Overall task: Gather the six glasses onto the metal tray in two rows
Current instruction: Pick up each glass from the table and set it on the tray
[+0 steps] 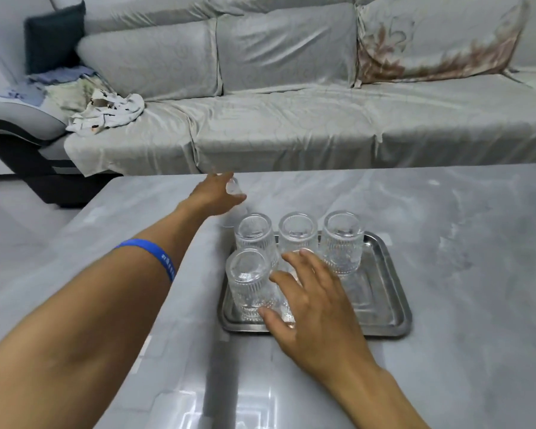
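A metal tray [384, 292] lies on the grey table. Three ribbed clear glasses stand upside down in its back row: left [253, 235], middle [297, 232], right [342, 239]. A fourth glass [248, 281] stands upside down at the front left. Beside that one, my right hand [314, 305] covers a fifth glass [287, 308], thumb and fingers around it; most of this glass is hidden. My left hand [214, 196] reaches past the tray's back left corner and wraps a sixth, blurred glass [234, 187] that is off the tray.
The grey marble-look table [461, 243] extends right and toward me, glossy near its front. A sofa [291, 119] with a grey cover runs behind the table's far edge, with crumpled clothes [106, 113] on its left end.
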